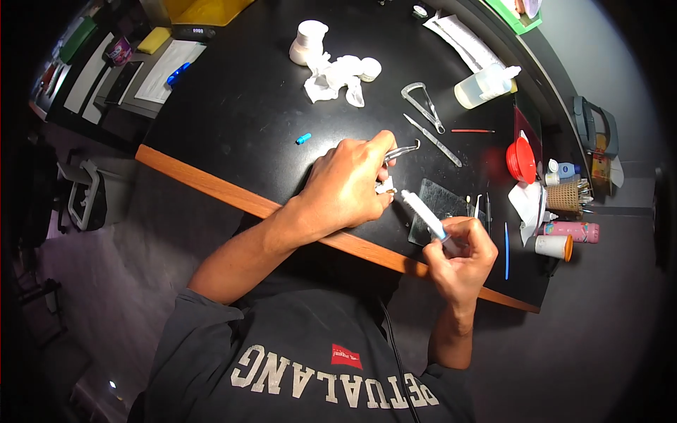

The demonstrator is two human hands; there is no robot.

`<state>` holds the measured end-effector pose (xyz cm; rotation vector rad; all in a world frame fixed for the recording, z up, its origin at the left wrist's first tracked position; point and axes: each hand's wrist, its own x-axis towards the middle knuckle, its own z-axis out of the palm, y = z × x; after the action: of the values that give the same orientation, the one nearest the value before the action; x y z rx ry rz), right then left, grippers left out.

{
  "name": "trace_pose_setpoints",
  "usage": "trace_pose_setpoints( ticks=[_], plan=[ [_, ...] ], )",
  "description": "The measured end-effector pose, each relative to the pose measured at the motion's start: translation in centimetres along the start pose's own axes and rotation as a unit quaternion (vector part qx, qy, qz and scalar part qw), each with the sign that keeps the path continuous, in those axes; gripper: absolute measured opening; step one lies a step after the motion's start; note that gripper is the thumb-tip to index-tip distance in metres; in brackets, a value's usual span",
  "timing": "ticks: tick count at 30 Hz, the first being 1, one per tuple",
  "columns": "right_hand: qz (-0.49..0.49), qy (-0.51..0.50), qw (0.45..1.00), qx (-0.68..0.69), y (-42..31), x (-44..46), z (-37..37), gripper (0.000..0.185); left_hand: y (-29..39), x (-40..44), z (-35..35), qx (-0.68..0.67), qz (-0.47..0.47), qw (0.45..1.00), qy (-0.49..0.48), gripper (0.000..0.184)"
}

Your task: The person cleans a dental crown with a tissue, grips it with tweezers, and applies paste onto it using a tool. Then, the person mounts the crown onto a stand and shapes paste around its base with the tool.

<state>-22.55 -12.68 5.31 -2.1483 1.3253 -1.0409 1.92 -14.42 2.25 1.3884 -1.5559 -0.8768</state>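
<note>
My left hand (345,180) is closed around metal tweezers (403,150) whose bent tip sticks out to the right. A small white piece with a yellowish spot (385,186) shows at the same fingers; its kind is unclear. In my right hand (464,255) is a white syringe (424,215), gripped near its lower end. The syringe's narrow tip points up and left, close beside the white piece; whether they touch I cannot tell. Under and right of the syringe lies a glass slab (441,194). A blue cap (303,139) lies left of my left hand.
A metal caliper (423,107), a knife-like tool (434,141) and a squeeze bottle (483,87) lie beyond my hands. A red bowl (520,161), a blue stick (506,250) and a cup (553,247) are on the right. Crumpled tissue (323,81) sits at the back. The table's wooden edge (204,182) runs below my forearms.
</note>
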Motion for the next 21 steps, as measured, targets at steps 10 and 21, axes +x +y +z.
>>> trace_pose_setpoints(
  ticks=[10,21],
  plan=[
    [-0.055,-0.096,0.987,-0.116,2.2,11.3,2.8,0.027,1.2,-1.2,-2.4,0.012,0.014,0.999,0.041,0.043],
    [-0.033,-0.168,0.972,0.161,-6.2,2.6,2.7,0.022,3.0,-5.6,-3.3,-0.443,0.018,0.896,0.033,0.026]
  ],
)
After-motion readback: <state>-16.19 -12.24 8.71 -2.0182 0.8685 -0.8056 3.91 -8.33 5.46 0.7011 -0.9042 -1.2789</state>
